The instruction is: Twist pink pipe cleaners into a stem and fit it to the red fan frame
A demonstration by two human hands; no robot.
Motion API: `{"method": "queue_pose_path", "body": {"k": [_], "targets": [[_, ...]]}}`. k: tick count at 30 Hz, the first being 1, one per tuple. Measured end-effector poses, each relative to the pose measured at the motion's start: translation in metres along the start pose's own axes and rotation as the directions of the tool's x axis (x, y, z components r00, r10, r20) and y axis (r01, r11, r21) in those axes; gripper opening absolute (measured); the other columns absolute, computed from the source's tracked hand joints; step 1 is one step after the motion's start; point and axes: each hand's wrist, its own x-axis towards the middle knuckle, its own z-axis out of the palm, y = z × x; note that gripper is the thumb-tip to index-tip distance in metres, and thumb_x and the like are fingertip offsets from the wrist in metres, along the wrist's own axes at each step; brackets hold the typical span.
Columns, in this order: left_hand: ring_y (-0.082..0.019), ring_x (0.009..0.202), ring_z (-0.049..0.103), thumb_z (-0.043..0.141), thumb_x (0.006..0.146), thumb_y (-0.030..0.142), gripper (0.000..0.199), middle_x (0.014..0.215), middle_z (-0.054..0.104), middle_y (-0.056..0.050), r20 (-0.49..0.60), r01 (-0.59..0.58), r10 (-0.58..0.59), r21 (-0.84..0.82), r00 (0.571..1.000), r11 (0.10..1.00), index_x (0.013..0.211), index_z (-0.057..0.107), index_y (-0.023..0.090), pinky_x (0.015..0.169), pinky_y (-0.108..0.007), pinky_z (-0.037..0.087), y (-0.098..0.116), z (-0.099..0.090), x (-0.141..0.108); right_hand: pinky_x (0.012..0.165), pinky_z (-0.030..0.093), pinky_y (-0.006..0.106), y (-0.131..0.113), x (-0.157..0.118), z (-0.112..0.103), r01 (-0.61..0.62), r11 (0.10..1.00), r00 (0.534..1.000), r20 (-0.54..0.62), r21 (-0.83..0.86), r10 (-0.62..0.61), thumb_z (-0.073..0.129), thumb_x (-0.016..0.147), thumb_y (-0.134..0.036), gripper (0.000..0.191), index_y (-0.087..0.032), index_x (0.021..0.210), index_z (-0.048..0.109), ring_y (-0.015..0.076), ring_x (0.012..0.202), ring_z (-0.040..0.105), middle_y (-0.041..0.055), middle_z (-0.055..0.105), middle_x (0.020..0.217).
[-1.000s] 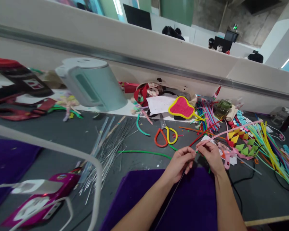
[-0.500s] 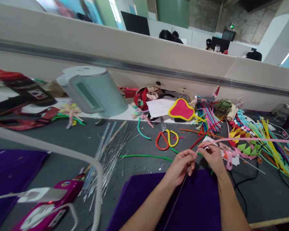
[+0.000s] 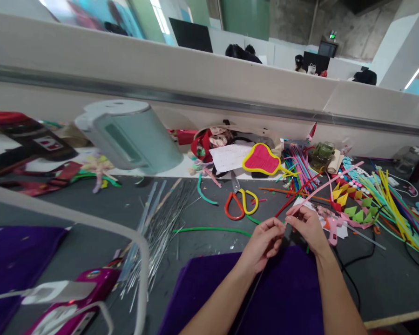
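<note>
Just to the right of the scissors (image 3: pixel 243 199), and a little nearer the person, the pink strip (image 3: pixel 330 187) is held between both hands above the desk (image 3: pixel 202 215). The left hand (image 3: pixel 260 245) has its fingers pinched narrow at the strip's near end, and the right hand (image 3: pixel 309 230) closes its thumb and fingers on it just beside them, the fingertips almost meeting. From there the strip's long axis runs away from the person and off to the right, its free end raised, so the right hand is the one nearer that loose length. The exact join between the fingertips is too small to tell. A thin wire (image 3: pixel 250 298) slants down from beneath the left hand over the purple cloth (image 3: pixel 209 284); whether the fingers grip it cannot be seen. The green strip (image 3: pixel 212 229) lies on the near side of the scissors, and the glue gun (image 3: pixel 333 231) is well to their right.
</note>
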Motion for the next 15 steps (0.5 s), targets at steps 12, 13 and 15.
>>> {"method": "queue_pose_path", "body": {"k": [12,13,15], "targets": [[-0.001,0.028,0.034,0.074,0.062,0.034,0.029,0.05,0.051,0.008,-0.131,-0.021,0.032,0.089,0.991,0.996,0.072,0.054,0.016,0.028,-0.013,0.014,-0.0026,0.0024,0.0013,0.052,0.042,0.023,-0.0019,-0.001,0.0023,-0.02,1.0,1.0,0.002,-0.019,0.02,0.067,0.072,-0.029,0.014,-0.019,0.081,0.064,0.0125,0.059,0.053,-0.0011,0.06,0.068],[-0.001,0.028,0.034,0.074,0.062,0.034,0.028,0.05,0.051,0.008,-0.139,-0.024,0.037,0.095,0.99,0.995,0.071,0.055,0.016,0.028,-0.013,0.014,-0.0029,0.0025,0.0016,0.053,0.042,0.023,-0.0016,-0.0011,0.0024,-0.021,1.0,1.0,0.004,-0.017,0.021,0.067,0.072,-0.029,0.014,-0.019,0.081,0.064,0.0126,0.059,0.053,-0.0011,0.06,0.068],[-0.001,0.027,0.032,0.073,0.062,0.034,0.027,0.05,0.051,0.008,-0.158,-0.027,0.044,0.11,0.987,0.994,0.071,0.055,0.015,0.028,-0.014,0.014,-0.0034,0.0027,0.002,0.054,0.042,0.023,-0.0011,-0.001,0.0021,-0.016,1.0,1.0,0.011,-0.024,0.016,0.067,0.073,-0.03,0.014,-0.019,0.081,0.064,0.0126,0.06,0.053,-0.001,0.061,0.069]]}}
